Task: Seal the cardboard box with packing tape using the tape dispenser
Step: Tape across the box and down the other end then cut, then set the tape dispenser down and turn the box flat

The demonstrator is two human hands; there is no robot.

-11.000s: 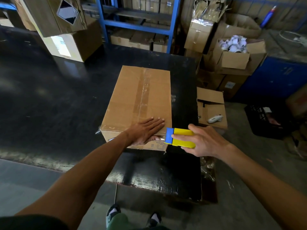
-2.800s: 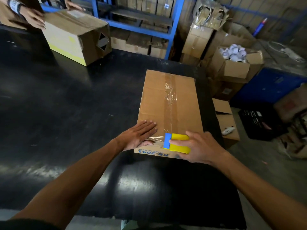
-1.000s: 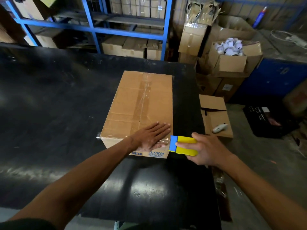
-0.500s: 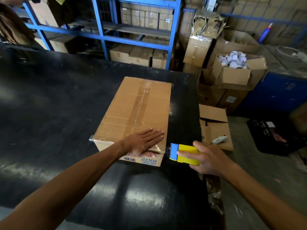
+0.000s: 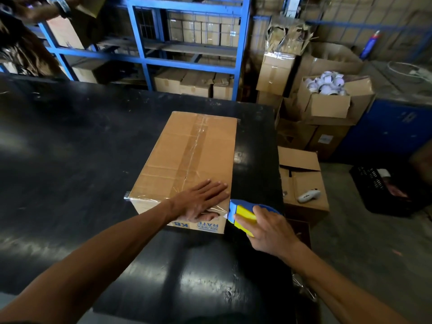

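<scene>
A closed brown cardboard box point(image 5: 187, 155) lies on the black table point(image 5: 70, 160), near its right edge. Clear tape runs along the top seam and across the near edge. My left hand point(image 5: 201, 199) presses flat on the near right corner of the box top, fingers spread, thumb over the front face. My right hand point(image 5: 268, 228) grips the blue and yellow tape dispenser point(image 5: 243, 212), whose blue front end touches the near right corner of the box. A strip of clear tape stretches from the dispenser to under my left hand.
Right of the table, an open box point(image 5: 304, 181) on the floor holds a white tool point(image 5: 308, 195). Behind it stand stacked boxes, one full of white rolls point(image 5: 326, 84). A black crate point(image 5: 383, 190) sits at far right. Blue shelving point(image 5: 187, 61) lines the back. Another person's arm point(image 5: 35, 8) shows top left.
The dispenser has moved left and tilted, now touching the box's near right corner. My left hand stays pressed on the box top.
</scene>
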